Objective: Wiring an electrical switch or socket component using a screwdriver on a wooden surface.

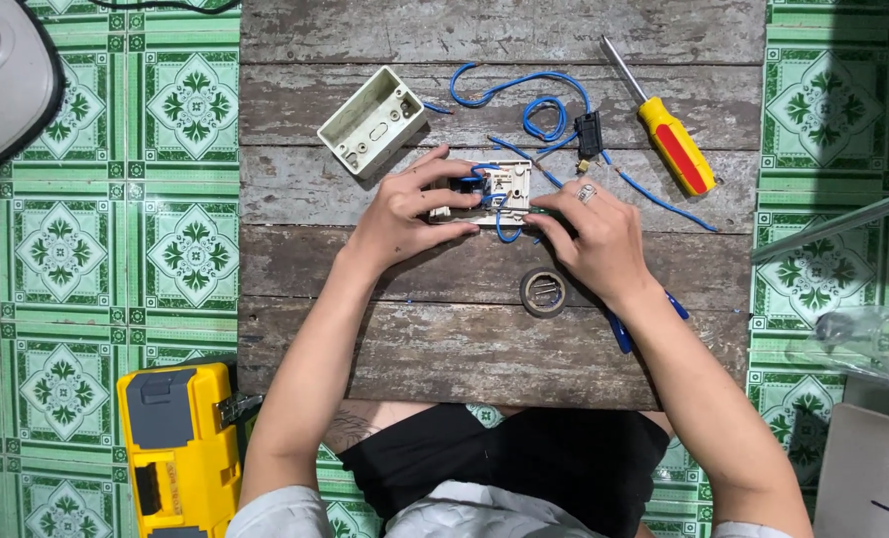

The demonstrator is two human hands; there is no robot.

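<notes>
A white switch plate (507, 184) lies back side up on the weathered wooden board (464, 339), with blue wires (524, 90) looped into it. My left hand (409, 204) grips the plate's left edge. My right hand (594, 234), a ring on one finger, pinches the plate's right side where a blue wire enters. The wires run back to a small black part (589, 133). An empty white mounting box (372, 121) rests just behind my left hand.
A screwdriver with a yellow and red handle (668, 139) lies at the back right. A roll of black tape (544, 292) sits by my right wrist, blue-handled pliers (621, 332) under my forearm. A yellow tool case (178, 448) stands on the green tiled floor.
</notes>
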